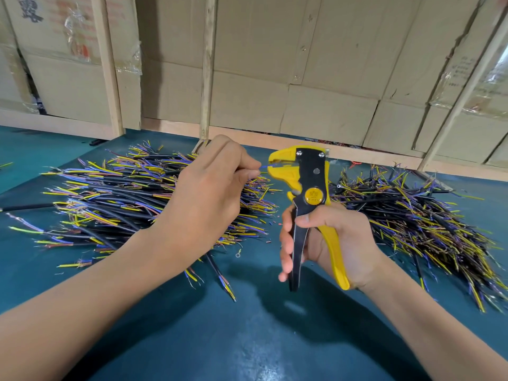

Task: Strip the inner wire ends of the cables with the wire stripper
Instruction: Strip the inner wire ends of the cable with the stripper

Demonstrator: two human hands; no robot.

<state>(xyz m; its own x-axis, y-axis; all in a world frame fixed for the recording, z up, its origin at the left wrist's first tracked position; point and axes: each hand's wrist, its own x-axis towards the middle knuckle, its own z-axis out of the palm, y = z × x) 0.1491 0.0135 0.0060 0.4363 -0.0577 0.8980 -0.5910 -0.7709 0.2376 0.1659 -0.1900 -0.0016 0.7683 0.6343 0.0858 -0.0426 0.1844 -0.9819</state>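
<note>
Right hand (327, 243) grips yellow-and-black wire stripper (308, 193) by its handles, jaws at 12 o'clock. Left hand (209, 185) pinches thin blue inner wire (263, 166), tip w/in yellow jaws. Black cable piles (118, 204) at 9 & 3 on teal table (247, 339).

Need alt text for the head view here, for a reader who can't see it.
A person's left hand pinches a thin blue wire and feeds its tip into the yellow head of a wire stripper gripped upright by the right hand. Piles of black cables lie on the teal table behind both hands.
</note>
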